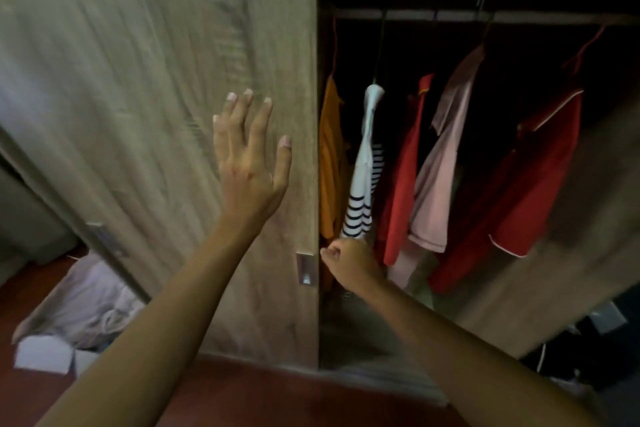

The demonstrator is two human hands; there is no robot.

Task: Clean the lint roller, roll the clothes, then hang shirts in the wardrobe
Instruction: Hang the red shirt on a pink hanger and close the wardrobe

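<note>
The wardrobe stands half open, its wooden sliding door (156,80) covering the left side. Inside, on a rail (450,14), hang an orange shirt (329,156), a white navy-striped shirt (363,177), a red shirt (403,184), a pink shirt (440,166) and a red shirt with white piping (526,184). My left hand (251,156) is flat and spread against the door face. My right hand (349,262) is curled at the door's right edge, beside the metal pull (306,269), below the striped shirt. No lint roller is visible.
A second wooden door panel (561,236) leans across the right of the opening. A pale bundle of cloth (86,302) and white boxes (45,354) lie on the red floor at lower left. Dark items and cables sit at lower right.
</note>
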